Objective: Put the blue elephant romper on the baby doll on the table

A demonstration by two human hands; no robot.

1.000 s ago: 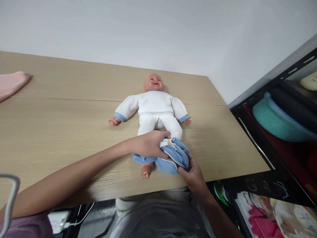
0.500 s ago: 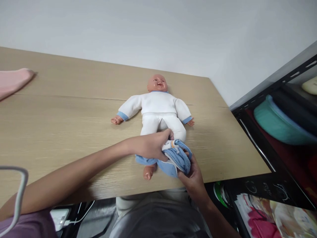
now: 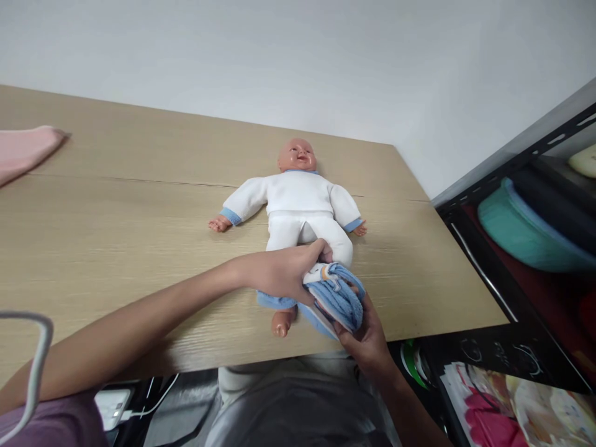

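A baby doll [image 3: 300,205] in a white suit with blue cuffs lies face up on the wooden table [image 3: 116,223], head toward the wall. A bunched blue garment [image 3: 338,298] is gathered around its lower legs near the table's front edge. My left hand [image 3: 284,273] reaches across and grips the garment's top edge over the doll's shins. My right hand [image 3: 365,338] comes up from below the table edge and holds the garment's bunched end from underneath. One bare doll foot [image 3: 280,323] sticks out below the cloth.
A pink cloth [image 3: 25,152] lies at the table's far left. A black shelf unit [image 3: 521,248] stands to the right, holding a teal basin [image 3: 516,226]. A white cable [image 3: 32,366] loops at lower left, and a white phone [image 3: 109,406] lies below the table edge.
Both hands have shifted the blue garment a little to the right and up along the doll's legs. The doll itself stays in place.
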